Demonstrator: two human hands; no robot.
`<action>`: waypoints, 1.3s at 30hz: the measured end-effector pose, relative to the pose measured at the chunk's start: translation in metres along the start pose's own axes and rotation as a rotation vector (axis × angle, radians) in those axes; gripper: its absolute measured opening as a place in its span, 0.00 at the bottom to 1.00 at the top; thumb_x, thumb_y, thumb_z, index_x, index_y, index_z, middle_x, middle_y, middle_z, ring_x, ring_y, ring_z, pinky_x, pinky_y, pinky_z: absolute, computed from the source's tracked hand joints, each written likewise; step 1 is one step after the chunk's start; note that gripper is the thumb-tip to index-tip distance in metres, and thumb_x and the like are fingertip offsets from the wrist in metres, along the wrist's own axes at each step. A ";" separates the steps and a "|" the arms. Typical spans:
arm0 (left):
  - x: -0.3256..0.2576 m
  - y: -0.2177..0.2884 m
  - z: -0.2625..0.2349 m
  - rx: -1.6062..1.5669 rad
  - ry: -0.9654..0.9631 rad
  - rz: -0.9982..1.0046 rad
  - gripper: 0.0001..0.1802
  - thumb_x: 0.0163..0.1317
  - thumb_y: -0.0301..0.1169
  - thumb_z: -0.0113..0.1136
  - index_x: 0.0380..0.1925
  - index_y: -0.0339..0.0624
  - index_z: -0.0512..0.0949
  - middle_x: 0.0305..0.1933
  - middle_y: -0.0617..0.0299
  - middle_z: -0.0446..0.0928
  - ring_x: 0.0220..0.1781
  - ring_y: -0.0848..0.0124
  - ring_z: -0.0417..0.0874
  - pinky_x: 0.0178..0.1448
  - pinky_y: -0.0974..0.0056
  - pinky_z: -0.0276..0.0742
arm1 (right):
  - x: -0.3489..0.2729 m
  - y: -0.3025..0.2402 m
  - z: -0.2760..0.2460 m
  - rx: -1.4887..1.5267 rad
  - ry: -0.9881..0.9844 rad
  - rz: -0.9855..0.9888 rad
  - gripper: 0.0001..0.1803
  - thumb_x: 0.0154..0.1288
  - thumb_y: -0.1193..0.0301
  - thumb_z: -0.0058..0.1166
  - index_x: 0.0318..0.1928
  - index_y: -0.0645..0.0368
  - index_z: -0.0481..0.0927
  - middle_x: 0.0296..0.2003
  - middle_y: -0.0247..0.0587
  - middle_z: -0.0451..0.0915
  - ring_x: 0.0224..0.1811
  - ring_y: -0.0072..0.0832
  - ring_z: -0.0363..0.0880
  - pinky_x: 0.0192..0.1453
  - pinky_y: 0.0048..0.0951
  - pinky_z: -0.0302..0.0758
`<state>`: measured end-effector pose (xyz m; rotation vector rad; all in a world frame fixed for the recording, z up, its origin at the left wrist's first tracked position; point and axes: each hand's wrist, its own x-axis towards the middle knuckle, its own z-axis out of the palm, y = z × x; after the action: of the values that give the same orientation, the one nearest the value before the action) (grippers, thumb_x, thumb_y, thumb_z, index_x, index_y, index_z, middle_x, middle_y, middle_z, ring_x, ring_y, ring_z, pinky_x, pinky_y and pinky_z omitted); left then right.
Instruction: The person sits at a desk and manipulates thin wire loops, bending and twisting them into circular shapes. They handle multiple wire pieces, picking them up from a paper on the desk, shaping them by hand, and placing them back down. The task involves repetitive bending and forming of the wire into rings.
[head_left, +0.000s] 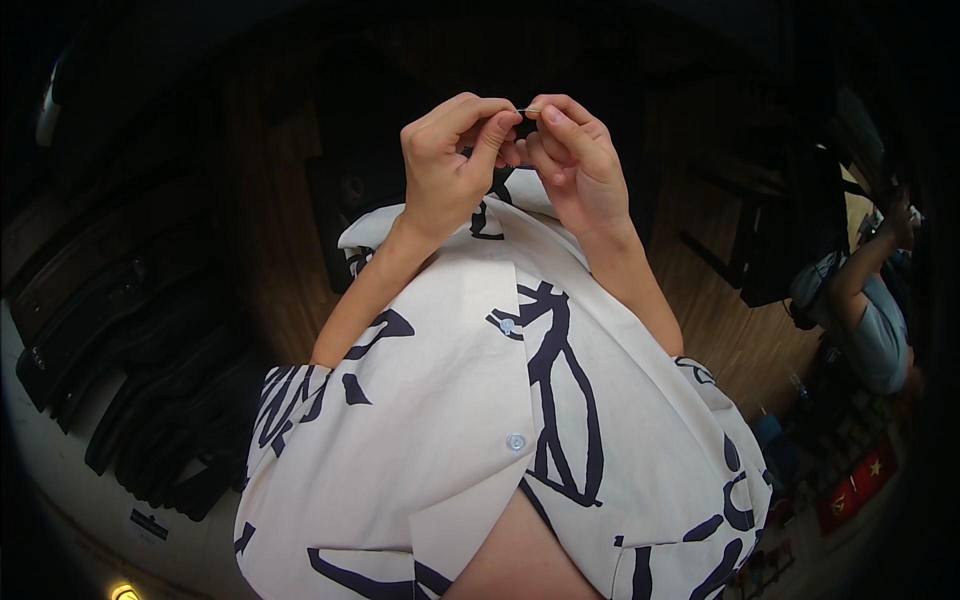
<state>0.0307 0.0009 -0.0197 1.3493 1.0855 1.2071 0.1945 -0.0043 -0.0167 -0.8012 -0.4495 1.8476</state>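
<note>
My left hand (455, 165) and right hand (570, 160) meet at the far middle of the view, fingertips pinched together on a thin needle (527, 110) that bridges the two thumbs; both hands are clamped on it, one at each end; I judge it light, stiff, slippery and sharp, best gripped by the shank between thumb and forefinger, never by the point; whether thread runs from it I cannot tell; nearer, beneath my forearms, lies a soft white shirt (450, 400) with dark markings and pale buttons (516, 441); far right, another person (865, 310) bends over their own work
</note>
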 end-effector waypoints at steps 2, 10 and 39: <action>0.001 0.000 -0.001 -0.012 0.031 -0.057 0.07 0.69 0.25 0.62 0.39 0.30 0.84 0.29 0.59 0.82 0.26 0.75 0.84 0.30 0.73 0.79 | 0.001 -0.002 0.005 -0.018 0.009 0.033 0.10 0.73 0.68 0.55 0.44 0.62 0.82 0.19 0.26 0.69 0.20 0.19 0.72 0.34 0.22 0.72; 0.010 -0.002 -0.020 -0.197 -0.007 -0.323 0.10 0.71 0.29 0.61 0.39 0.30 0.84 0.26 0.60 0.81 0.25 0.76 0.83 0.29 0.74 0.77 | 0.007 -0.005 -0.004 -0.279 0.011 0.014 0.09 0.73 0.68 0.56 0.45 0.60 0.81 0.34 0.40 0.85 0.38 0.24 0.85 0.48 0.23 0.80; 0.027 -0.001 -0.018 -0.145 -0.062 -0.244 0.16 0.68 0.28 0.65 0.54 0.37 0.81 0.50 0.56 0.84 0.53 0.69 0.85 0.55 0.67 0.80 | 0.016 -0.044 0.007 -1.110 0.028 -0.416 0.02 0.60 0.79 0.62 0.34 0.65 0.84 0.30 0.37 0.82 0.28 0.20 0.79 0.33 0.21 0.73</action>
<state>0.0160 0.0297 -0.0173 1.1021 1.0637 1.0366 0.2150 0.0281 0.0109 -1.3093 -1.5540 1.0965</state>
